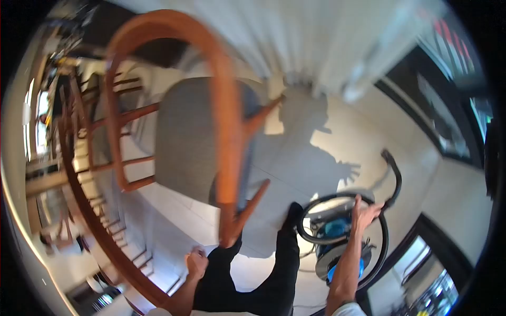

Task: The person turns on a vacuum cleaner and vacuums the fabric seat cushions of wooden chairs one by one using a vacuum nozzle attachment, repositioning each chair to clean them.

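My right hand [365,213] reaches out over a canister vacuum cleaner [337,231], its fingers apart, close to the black hose [387,247]. Whether it touches the hose I cannot tell. The hose loops around the blue and dark vacuum body and ends in a curved black tube [392,174] on the floor. My left hand [197,262] is curled closed beside my left leg, with nothing visible in it. Just above it stands a wooden chair [226,131] with an orange-brown curved frame and a grey seat [184,142].
A long wooden table edge [100,231] curves along the left, with more chairs [118,116] behind. A pale curtain [316,37] hangs ahead. Dark-framed glass doors [437,116] are at the right. Another person [66,242] is far left. A cord [308,253] lies near my foot.
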`<act>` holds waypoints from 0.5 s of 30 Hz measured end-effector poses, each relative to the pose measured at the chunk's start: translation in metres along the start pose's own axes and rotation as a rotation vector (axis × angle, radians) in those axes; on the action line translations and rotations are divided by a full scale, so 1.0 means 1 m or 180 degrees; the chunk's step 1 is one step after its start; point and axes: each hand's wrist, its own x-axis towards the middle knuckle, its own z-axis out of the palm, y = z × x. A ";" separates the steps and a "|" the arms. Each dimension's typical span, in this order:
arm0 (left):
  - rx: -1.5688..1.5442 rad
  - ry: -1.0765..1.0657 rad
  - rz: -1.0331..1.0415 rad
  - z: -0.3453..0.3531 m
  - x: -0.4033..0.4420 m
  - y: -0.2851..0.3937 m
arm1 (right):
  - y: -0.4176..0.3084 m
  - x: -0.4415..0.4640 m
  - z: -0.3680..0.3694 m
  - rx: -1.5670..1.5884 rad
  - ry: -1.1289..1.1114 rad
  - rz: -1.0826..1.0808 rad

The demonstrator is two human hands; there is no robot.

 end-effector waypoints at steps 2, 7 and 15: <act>-0.0240 0.1089 -0.0444 -0.055 0.037 -0.038 | -0.010 -0.036 0.006 0.0093 -0.0635 -0.0434; -0.0763 0.3056 -0.0420 -0.260 0.203 -0.027 | -0.241 -0.153 -0.103 0.3126 -0.2516 -0.0661; -0.1239 0.0852 -0.0320 -0.299 0.346 -0.062 | -0.404 -0.213 -0.121 0.2636 -0.2573 -0.0430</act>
